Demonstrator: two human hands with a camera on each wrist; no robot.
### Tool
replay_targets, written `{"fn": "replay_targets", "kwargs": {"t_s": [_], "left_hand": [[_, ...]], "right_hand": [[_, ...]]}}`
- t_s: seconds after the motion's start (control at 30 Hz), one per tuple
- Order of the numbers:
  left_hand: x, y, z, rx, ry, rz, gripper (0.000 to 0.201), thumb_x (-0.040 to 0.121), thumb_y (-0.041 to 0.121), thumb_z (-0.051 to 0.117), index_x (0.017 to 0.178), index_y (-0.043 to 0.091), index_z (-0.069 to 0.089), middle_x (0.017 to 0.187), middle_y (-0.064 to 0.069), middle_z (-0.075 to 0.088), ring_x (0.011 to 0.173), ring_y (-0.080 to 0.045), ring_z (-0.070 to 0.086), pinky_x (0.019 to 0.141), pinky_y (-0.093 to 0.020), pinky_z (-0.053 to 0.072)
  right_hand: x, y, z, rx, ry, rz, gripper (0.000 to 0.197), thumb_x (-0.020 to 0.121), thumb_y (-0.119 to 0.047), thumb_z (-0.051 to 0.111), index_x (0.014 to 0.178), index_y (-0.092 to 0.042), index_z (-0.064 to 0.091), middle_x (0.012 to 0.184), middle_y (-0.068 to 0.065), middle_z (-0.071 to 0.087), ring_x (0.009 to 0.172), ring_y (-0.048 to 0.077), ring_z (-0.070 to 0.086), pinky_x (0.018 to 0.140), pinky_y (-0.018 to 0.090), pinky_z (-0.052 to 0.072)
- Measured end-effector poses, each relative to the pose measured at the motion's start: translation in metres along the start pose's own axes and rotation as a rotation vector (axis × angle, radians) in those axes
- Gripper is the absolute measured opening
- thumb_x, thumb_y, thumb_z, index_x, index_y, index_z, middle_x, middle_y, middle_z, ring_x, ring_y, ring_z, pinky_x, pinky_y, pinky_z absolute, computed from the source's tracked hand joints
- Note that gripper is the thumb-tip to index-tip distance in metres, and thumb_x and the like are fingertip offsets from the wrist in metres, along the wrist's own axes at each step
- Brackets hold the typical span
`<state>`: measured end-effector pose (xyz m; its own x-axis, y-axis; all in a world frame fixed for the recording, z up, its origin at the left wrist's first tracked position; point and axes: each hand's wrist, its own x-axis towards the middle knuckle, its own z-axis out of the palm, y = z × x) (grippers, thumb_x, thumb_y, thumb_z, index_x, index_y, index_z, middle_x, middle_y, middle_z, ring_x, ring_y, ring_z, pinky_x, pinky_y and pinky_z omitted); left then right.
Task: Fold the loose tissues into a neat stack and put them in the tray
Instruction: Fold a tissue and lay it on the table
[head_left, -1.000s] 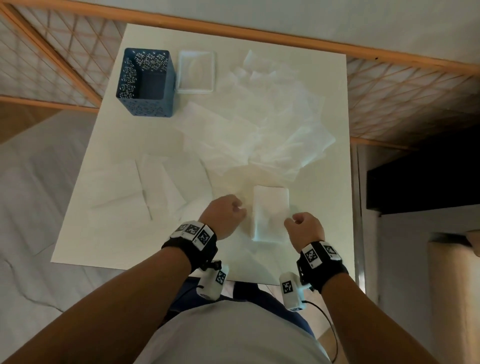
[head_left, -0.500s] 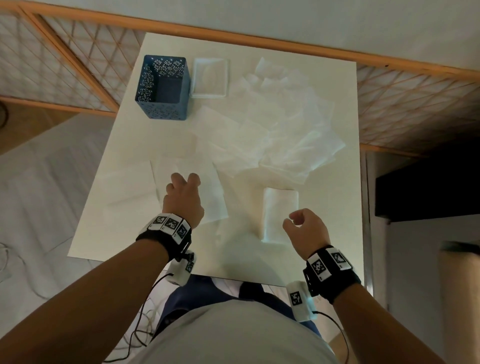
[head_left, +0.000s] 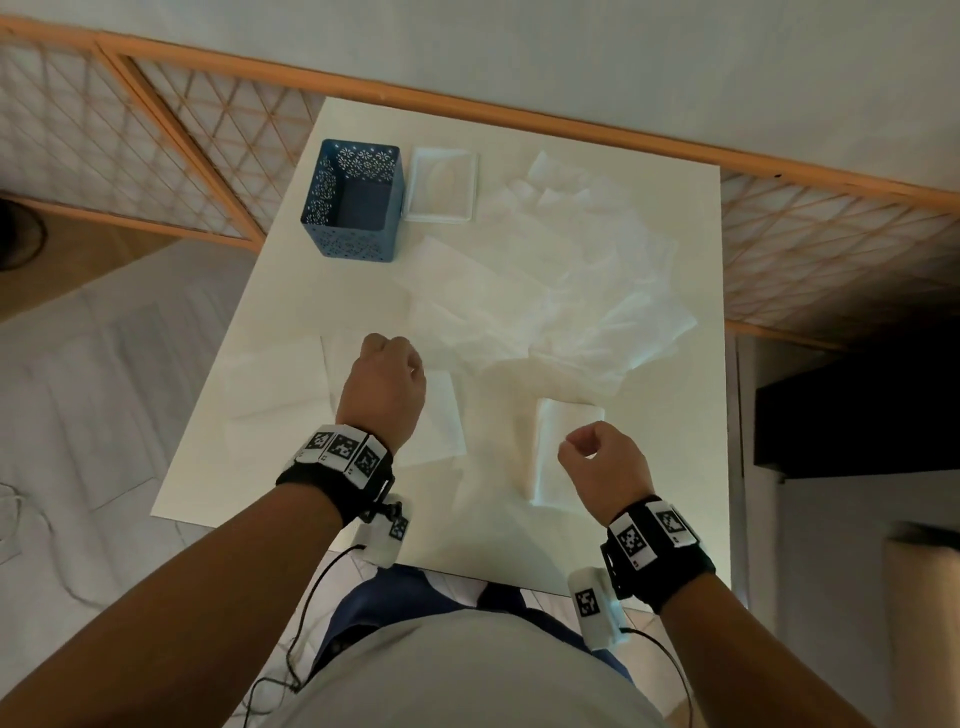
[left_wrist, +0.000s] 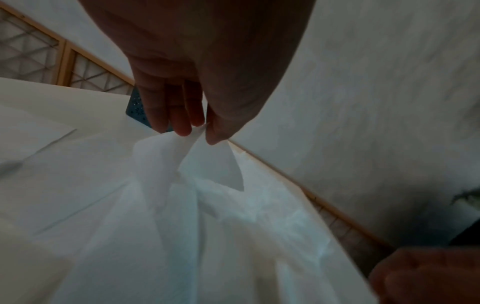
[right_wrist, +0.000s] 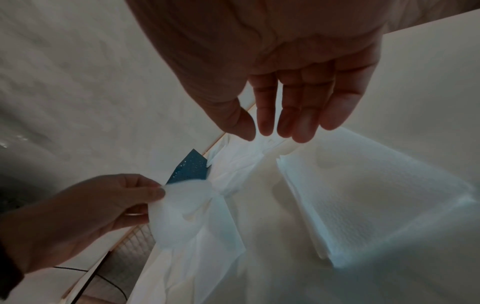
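On the table, the left hand, flat half a second ago, now pinches a loose tissue; right hand hovers empty, relaxed, over the folded stack; tray awaits.

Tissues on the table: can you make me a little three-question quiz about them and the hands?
1. True or false: the left hand pinches a loose tissue.
2. What does the right hand hold? A) a tissue B) nothing C) the tray
3. Fill in: the white tray stands beside the blue ____.

Key: 1 true; 2 B, it hovers over the folded stack; 3 basket.
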<state>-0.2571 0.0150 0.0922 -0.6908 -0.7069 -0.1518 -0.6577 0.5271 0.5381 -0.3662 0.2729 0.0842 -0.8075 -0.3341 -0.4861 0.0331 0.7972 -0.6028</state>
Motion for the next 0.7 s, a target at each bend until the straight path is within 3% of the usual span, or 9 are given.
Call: {"fn": "replay_targets", "kwargs": {"t_s": [0.13, 0.17, 0.27, 0.4, 0.57, 0.7], "left_hand": [[0.005, 0.027, -0.028, -0.270, 0.096, -0.033, 0.002, 0.100, 0.021, 0.065, 0.098, 0.022, 0.064, 0.109, 0.003, 0.061, 0.082, -0.011, 0.064, 0.076, -0.017, 0.048], [0.005, 0.035, -0.034, -0.359, 0.106, -0.053, 0.003, 0.099, 0.022, 0.066, 0.097, 0.022, 0.064, 0.106, 0.004, 0.064, 0.083, -0.010, 0.065, 0.077, -0.017, 0.050], [0.005, 0.058, -0.050, -0.724, 0.103, -0.160, 0.005, 0.098, 0.020, 0.069, 0.095, 0.016, 0.068, 0.100, -0.002, 0.073, 0.085, -0.019, 0.073, 0.088, -0.038, 0.062], [-0.004, 0.084, -0.066, -1.191, -0.043, -0.278, 0.007, 0.101, 0.012, 0.067, 0.101, 0.005, 0.065, 0.108, -0.021, 0.074, 0.096, -0.024, 0.075, 0.087, -0.034, 0.062], [-0.018, 0.102, -0.071, -1.600, -0.248, -0.332, 0.006, 0.105, 0.009, 0.059, 0.100, 0.008, 0.062, 0.094, -0.007, 0.076, 0.087, -0.017, 0.076, 0.079, -0.028, 0.063], [-0.029, 0.107, -0.070, -1.768, -0.367, -0.337, 0.011, 0.106, 0.012, 0.056, 0.110, 0.004, 0.062, 0.104, -0.009, 0.078, 0.095, -0.016, 0.077, 0.079, -0.027, 0.063]], "right_hand": [[0.004, -0.019, -0.004, 0.017, 0.002, -0.047, 0.006, 0.094, -0.028, 0.068, 0.097, -0.023, 0.068, 0.095, -0.014, 0.069, 0.088, 0.002, 0.061, 0.068, 0.010, 0.038], [0.005, -0.024, -0.006, 0.030, 0.001, -0.061, 0.005, 0.093, -0.028, 0.068, 0.096, -0.023, 0.068, 0.093, -0.014, 0.069, 0.087, 0.002, 0.062, 0.069, 0.011, 0.039], [0.006, -0.043, -0.010, 0.146, -0.039, -0.084, 0.015, 0.094, -0.035, 0.069, 0.093, -0.021, 0.072, 0.089, -0.009, 0.073, 0.086, 0.012, 0.069, 0.072, 0.023, 0.047], [0.001, -0.077, -0.019, 0.497, -0.234, 0.030, 0.048, 0.097, -0.059, 0.060, 0.103, -0.014, 0.076, 0.099, 0.005, 0.079, 0.082, 0.018, 0.074, 0.082, 0.036, 0.054], [0.000, -0.109, -0.033, 0.858, -0.510, 0.174, 0.085, 0.089, -0.081, 0.050, 0.129, -0.008, 0.066, 0.113, 0.012, 0.077, 0.106, 0.031, 0.075, 0.100, 0.046, 0.055], [-0.001, -0.117, -0.042, 0.984, -0.667, 0.174, 0.092, 0.089, -0.077, 0.054, 0.139, -0.001, 0.059, 0.123, 0.020, 0.072, 0.112, 0.038, 0.068, 0.111, 0.052, 0.047]]}}
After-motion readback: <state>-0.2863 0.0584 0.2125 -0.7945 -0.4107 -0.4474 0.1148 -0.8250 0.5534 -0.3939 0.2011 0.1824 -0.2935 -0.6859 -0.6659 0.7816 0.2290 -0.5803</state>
